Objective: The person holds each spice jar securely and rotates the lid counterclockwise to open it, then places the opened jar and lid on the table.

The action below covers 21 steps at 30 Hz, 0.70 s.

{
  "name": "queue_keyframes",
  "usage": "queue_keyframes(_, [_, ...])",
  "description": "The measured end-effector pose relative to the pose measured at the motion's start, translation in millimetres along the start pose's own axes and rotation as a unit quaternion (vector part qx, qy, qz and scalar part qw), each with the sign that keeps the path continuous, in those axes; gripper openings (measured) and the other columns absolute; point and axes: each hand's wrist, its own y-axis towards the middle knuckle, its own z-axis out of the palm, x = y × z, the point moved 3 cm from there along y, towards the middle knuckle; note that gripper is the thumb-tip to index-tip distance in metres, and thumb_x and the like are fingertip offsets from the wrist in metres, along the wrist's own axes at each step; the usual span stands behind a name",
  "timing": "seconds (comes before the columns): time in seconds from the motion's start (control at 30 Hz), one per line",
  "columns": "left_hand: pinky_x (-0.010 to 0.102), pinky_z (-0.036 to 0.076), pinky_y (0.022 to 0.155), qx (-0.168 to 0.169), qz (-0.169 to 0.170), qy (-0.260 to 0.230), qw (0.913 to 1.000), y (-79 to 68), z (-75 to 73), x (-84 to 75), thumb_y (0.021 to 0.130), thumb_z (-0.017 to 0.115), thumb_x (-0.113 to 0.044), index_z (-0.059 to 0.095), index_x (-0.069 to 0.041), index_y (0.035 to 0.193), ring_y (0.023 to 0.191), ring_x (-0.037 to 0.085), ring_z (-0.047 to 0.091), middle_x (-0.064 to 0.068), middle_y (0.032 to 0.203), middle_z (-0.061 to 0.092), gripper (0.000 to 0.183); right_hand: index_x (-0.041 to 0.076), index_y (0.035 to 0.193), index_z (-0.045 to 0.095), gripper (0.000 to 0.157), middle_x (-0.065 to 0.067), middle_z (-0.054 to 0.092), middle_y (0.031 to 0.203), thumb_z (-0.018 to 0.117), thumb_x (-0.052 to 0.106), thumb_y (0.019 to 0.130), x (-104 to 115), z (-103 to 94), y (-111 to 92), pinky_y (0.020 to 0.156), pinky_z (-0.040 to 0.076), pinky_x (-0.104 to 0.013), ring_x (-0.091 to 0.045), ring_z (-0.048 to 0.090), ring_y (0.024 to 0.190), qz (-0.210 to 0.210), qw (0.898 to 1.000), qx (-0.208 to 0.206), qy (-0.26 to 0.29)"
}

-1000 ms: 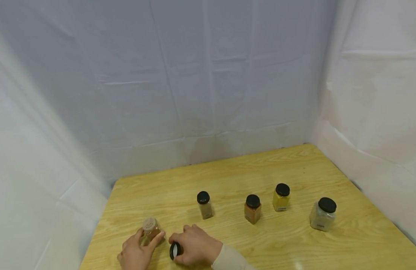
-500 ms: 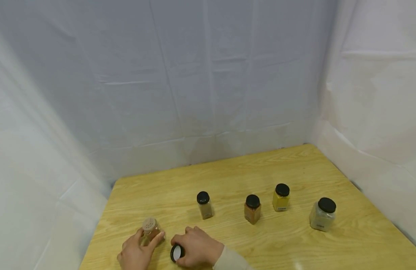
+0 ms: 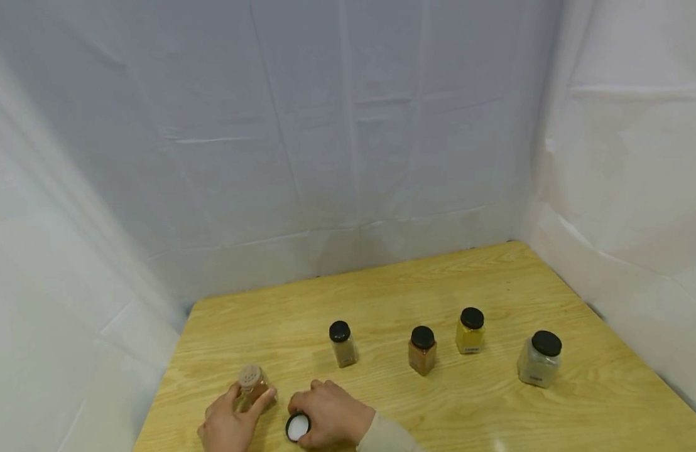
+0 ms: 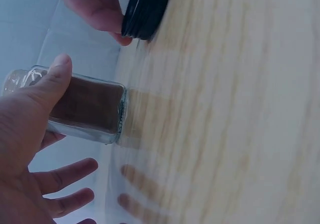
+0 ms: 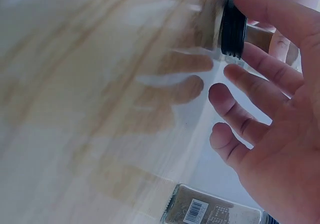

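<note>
Opened jar: a clear jar (image 3: 259, 397) of brown powder, standing upright at the near left of the table (image 3: 495, 414), its base on the wood; black cap off, perforated shaker top (image 3: 250, 376) in place
Left hand: the left hand (image 3: 228, 424) grips the jar between thumb and a finger behind the glass; the left wrist view shows other fingers spread clear of it
Right hand: the right hand (image 3: 333, 411) pinches the black cap by its rim between thumb and index finger; its remaining fingers are spread
Black cap: the black cap (image 3: 298, 427) is just beside the jar, on its right, white liner facing up; both wrist views suggest its underside meets the table, though full contact cannot be confirmed
Other jars: a slim jar (image 3: 344, 353), an orange-brown jar (image 3: 423, 359), a yellow jar (image 3: 470, 338) and a wide pale jar (image 3: 537, 367), all upright, black lids on, none touched by either hand
Step in hand: judged to be the laying down of the removed cap, liner up, with the jar steadied
Next move calls for: in this inspector's judgement, opening the right thumb and index finger evenly so the cap settles flat, while the left grip stays firm
Risk noted: an uneven release could tip or roll the cap against the jar
</note>
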Motion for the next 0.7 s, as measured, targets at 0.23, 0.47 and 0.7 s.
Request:
queue_keyframes(0.23, [0.083, 0.033, 0.102, -0.001, 0.015, -0.001, 0.9999, 1.5, -2.9, -1.2, 0.079, 0.069, -0.085, 0.056, 0.001, 0.147, 0.132, 0.062, 0.047, 0.034, 0.146, 0.056, 0.111, 0.029, 0.129, 0.070, 0.041, 0.022, 0.070, 0.119, 0.078, 0.041, 0.091, 1.1, -6.0, -2.6, 0.088, 0.049, -0.026, 0.000, 0.057, 0.094, 0.015, 1.000, 0.007, 0.001])
queue_keyframes(0.47, [0.083, 0.034, 0.100, -0.007, 0.033, -0.009, 0.9994, 1.2, -14.5, -12.3, 0.077, 0.072, -0.085, 0.049, -0.006, 0.155, 0.133, 0.064, 0.047, 0.033, 0.150, 0.053, 0.113, 0.024, 0.136, 0.068, 0.050, 0.014, 0.074, 0.122, 0.079, 0.046, 0.092, 3.9, -26.6, -2.8, 0.094, 0.054, -0.028, -0.006, 0.064, 0.101, 0.013, 0.999, -0.017, -0.027])
queue_keyframes(0.7, [0.074, 0.037, 0.096, -0.105, 0.113, -0.042, 0.9871, -4.7, -26.8, -33.3, 0.084, 0.081, -0.063, 0.058, -0.011, 0.149, 0.129, 0.057, 0.052, 0.031, 0.143, 0.061, 0.087, 0.020, 0.136, 0.068, 0.047, 0.007, 0.076, 0.123, 0.076, 0.043, 0.095, 2.6, -45.7, -3.3, 0.079, 0.053, -0.020, -0.007, 0.065, 0.095, 0.006, 0.998, -0.059, -0.023])
